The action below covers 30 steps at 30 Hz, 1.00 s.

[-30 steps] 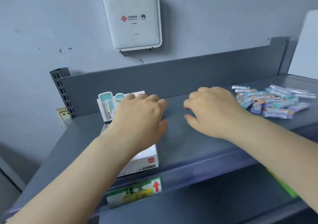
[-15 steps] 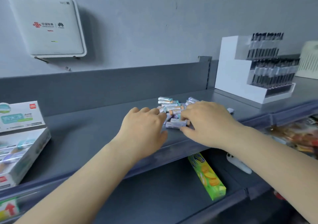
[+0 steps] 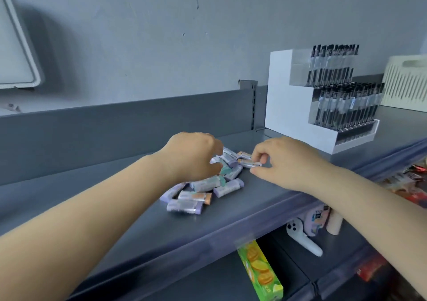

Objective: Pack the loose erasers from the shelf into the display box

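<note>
shelf (image 3: pixel 115 199): grey, carried all items | pen rack (image 3: pixel 300 106): white, stood at back right | erasers (image 3: pixel 203 192): loose heap mid-shelf, between both hands | left hand (image 3: pixel 189 157): fingers curled down into heap, closed on several erasers | right hand (image 3: pixel 284 162): thumb and fingers pinched one eraser (image 3: pixel 248 163) at heap's right edge

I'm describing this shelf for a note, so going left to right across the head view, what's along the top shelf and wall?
White wall-mounted box → left hand → pile of erasers → right hand → white pen display → cream slatted basket.
</note>
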### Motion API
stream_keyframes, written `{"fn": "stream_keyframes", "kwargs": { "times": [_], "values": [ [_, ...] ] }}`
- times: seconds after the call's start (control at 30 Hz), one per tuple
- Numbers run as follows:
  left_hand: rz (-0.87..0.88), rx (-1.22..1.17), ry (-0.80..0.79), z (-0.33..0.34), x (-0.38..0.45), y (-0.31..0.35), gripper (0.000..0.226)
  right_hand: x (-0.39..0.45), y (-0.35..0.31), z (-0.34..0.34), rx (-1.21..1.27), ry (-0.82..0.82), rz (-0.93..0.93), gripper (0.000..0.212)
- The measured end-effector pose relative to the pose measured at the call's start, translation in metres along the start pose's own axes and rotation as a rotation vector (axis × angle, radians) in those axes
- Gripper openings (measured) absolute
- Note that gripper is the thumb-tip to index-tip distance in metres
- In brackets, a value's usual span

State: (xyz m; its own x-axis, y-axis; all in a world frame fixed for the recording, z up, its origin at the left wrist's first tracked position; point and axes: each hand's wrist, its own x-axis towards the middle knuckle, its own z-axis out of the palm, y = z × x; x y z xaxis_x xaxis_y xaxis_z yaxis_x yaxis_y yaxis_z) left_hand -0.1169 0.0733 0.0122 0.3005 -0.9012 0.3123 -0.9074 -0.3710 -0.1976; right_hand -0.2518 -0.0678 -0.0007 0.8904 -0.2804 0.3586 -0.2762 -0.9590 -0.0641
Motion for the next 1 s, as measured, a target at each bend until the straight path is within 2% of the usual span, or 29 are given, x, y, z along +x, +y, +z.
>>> {"fn": "stream_keyframes", "kwargs": {
  "times": [0.33,0.7,0.83,1.0],
  "values": [
    [0.044,0.002,-0.155,0.035,0.091,-0.036,0.031,0.08,0.049,0.025,0.126,-0.167,0.059,0.019],
    [0.181,-0.236,-0.433,0.057,0.126,-0.054,0.028,0.115,0.07,0.05,0.213,-0.389,0.003,0.024],
    [0.094,-0.316,-0.437,0.056,0.129,-0.05,0.015,0.117,0.077,0.05,0.229,-0.403,-0.033,0.018],
    [-0.076,-0.361,-0.384,0.053,0.125,-0.04,0.01,0.117,0.091,0.052,0.31,-0.348,-0.113,0.013]
  ]
}}
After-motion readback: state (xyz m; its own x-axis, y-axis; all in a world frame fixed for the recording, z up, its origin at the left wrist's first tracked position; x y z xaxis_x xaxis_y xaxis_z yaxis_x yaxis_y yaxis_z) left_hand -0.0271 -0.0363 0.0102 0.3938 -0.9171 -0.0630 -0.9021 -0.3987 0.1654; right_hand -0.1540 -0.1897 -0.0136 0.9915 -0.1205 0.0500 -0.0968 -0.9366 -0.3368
